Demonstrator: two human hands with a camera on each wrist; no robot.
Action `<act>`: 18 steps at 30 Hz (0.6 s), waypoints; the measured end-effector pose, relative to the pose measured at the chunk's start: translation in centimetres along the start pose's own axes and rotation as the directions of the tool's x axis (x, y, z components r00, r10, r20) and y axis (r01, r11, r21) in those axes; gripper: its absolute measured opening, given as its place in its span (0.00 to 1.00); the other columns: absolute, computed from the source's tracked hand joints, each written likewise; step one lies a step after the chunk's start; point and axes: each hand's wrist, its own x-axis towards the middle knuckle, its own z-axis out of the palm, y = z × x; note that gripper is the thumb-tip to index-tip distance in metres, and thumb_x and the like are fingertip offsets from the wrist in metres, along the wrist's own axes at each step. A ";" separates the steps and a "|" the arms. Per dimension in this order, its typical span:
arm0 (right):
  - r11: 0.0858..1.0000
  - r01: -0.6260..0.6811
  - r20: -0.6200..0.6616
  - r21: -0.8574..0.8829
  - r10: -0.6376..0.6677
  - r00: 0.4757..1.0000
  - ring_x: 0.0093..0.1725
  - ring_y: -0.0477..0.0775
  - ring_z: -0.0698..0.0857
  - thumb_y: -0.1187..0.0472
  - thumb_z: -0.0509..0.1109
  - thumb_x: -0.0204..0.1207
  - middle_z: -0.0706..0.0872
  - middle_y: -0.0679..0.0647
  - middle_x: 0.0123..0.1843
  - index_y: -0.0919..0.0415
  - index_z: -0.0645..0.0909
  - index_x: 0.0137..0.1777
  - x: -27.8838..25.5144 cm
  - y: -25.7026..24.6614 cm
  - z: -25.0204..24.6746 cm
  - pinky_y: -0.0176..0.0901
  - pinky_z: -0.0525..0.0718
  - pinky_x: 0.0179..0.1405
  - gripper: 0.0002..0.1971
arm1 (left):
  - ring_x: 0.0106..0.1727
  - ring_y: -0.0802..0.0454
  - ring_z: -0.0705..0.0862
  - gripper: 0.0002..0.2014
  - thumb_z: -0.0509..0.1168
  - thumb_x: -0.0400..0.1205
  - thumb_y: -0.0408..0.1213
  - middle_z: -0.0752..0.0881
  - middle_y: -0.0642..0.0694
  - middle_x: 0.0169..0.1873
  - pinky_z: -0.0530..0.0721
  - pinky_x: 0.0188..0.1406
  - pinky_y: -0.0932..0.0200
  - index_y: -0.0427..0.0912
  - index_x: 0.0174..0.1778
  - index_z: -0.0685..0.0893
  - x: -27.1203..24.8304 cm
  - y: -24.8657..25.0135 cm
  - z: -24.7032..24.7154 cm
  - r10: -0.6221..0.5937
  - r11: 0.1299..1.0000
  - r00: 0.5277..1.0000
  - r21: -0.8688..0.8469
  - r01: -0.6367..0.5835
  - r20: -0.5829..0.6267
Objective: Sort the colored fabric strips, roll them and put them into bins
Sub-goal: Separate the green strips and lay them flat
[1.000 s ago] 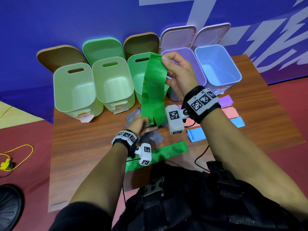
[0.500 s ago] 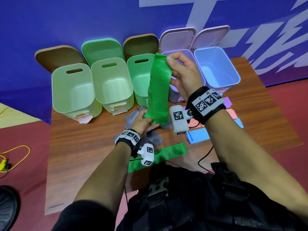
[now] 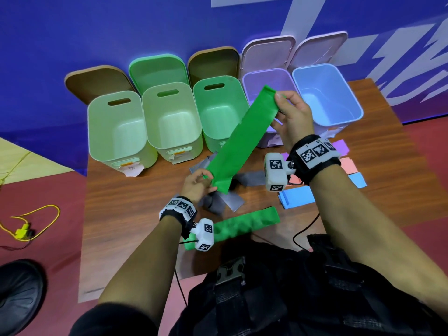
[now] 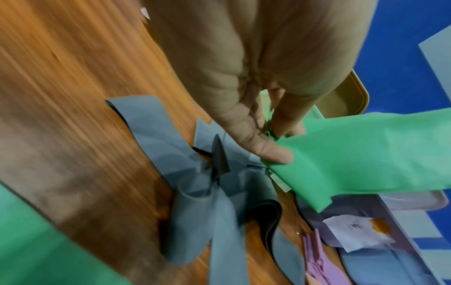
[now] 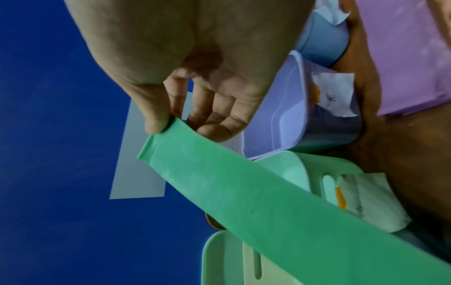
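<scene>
Green strip point(image 3: 238, 139) hides purple bin point(image 3: 263, 82) front; gray strips point(image 4: 219, 208) blurred.

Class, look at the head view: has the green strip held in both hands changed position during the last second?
Yes. The held green strip hung nearly upright before the green bin; now it slants, its top end toward the purple bin.

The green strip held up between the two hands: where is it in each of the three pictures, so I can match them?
Head view: the green strip runs diagonally across the centre, from the left hand up to the right hand.
Left wrist view: it enters from the right edge, pinched below the fingers.
Right wrist view: it slants from the thumb to the lower right.
Shared landmark: the purple bin.
</scene>
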 end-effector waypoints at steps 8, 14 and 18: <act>0.992 -0.115 -0.163 0.052 0.122 0.979 0.35 0.50 0.87 0.63 0.66 0.86 0.87 0.54 0.38 0.57 0.78 0.45 0.0 4.3 -2.7 0.41 0.84 0.35 0.06 | 0.33 0.48 0.81 0.07 0.78 0.75 0.34 0.86 0.45 0.32 0.82 0.40 0.53 0.44 0.36 0.86 -0.8 -0.9 -2.5 -0.164 0.983 0.986 0.090 0.161 0.021; 0.975 -0.206 -0.247 0.086 0.221 0.943 0.32 0.47 0.85 0.62 0.67 0.85 0.86 0.53 0.38 0.55 0.77 0.43 -1.0 7.2 -4.2 0.38 0.82 0.32 0.08 | 0.40 0.48 0.78 0.11 0.76 0.76 0.28 0.81 0.44 0.36 0.76 0.42 0.56 0.43 0.38 0.80 -1.6 -2.0 -3.9 -0.109 0.963 0.994 0.244 0.112 -0.026; 0.959 -0.279 -0.301 0.054 0.282 0.911 0.30 0.48 0.82 0.61 0.68 0.84 0.84 0.55 0.37 0.56 0.78 0.43 -1.5 8.9 -5.3 0.37 0.79 0.29 0.07 | 0.37 0.47 0.80 0.11 0.73 0.78 0.28 0.84 0.43 0.34 0.78 0.42 0.53 0.43 0.34 0.80 -2.0 -2.6 -4.8 -0.174 0.980 0.984 0.094 0.178 -0.046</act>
